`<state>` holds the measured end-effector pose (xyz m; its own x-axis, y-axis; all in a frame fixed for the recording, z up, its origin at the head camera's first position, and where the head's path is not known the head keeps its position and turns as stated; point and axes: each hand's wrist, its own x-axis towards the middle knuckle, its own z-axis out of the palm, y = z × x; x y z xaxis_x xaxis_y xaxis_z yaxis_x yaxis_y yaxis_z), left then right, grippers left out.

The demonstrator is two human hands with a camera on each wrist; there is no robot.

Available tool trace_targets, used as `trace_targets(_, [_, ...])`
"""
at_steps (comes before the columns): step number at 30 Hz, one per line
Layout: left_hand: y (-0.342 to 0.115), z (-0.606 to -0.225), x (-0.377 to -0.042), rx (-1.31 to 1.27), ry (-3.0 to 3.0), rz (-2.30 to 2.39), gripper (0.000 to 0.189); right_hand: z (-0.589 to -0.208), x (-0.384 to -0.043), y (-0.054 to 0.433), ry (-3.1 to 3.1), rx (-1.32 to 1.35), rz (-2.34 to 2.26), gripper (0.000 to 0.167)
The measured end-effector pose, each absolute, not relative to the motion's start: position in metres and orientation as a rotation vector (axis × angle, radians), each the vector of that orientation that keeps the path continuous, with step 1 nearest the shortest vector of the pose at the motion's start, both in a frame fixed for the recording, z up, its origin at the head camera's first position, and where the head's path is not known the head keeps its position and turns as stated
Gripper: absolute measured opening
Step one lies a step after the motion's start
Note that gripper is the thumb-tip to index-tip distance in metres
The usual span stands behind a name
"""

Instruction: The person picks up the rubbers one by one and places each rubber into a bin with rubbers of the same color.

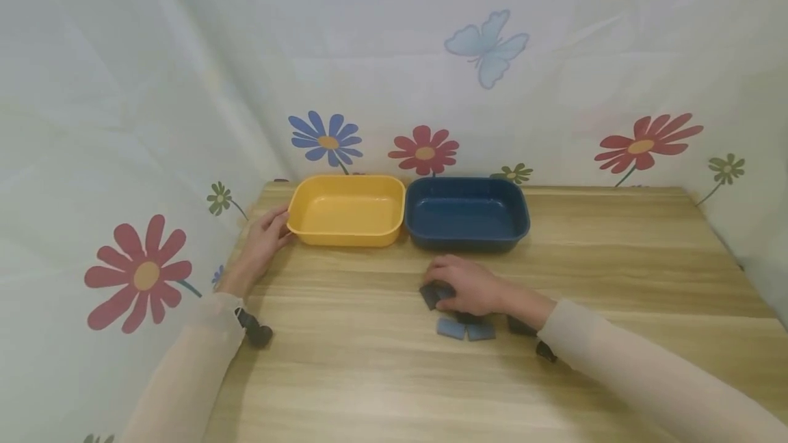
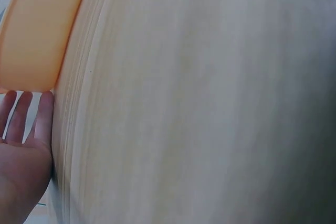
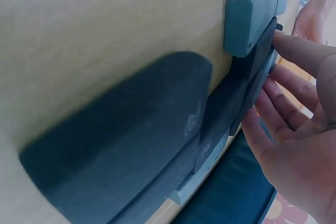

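Note:
My left hand (image 1: 266,236) rests on the table with its fingertips against the left end of the yellow tray (image 1: 345,240); in the left wrist view, its fingers (image 2: 20,116) look fairly straight. Over a group of small flat blocks, my right hand (image 1: 469,286) curls thumb and fingers around a dark block (image 1: 429,297). The right wrist view shows the right fingers (image 3: 286,95) along the edges of dark pieces. Two blue-grey blocks (image 1: 451,329) lie just in front of that hand. Another dark block (image 3: 126,135), with faint small markings, lies under the wrist. The palm hides part of the group.
A dark blue tray (image 1: 468,245) stands right beside the yellow one at the back of the wooden table (image 1: 345,374). A flower-printed curtain (image 1: 382,87) hangs behind and at the left. Black wrist cameras (image 1: 258,333) sit under both forearms.

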<state>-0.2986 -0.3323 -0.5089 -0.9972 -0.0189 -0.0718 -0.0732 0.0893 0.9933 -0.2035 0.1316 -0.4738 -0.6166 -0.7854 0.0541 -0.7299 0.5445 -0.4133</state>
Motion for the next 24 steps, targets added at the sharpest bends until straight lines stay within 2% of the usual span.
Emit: trace_targets(24, [-0.3289,-0.5052,-0.297,-0.153,2.206,2.177,0.057,-0.4702,-0.2036,0.1361,2.625,-1.38,-0.564,0.043])
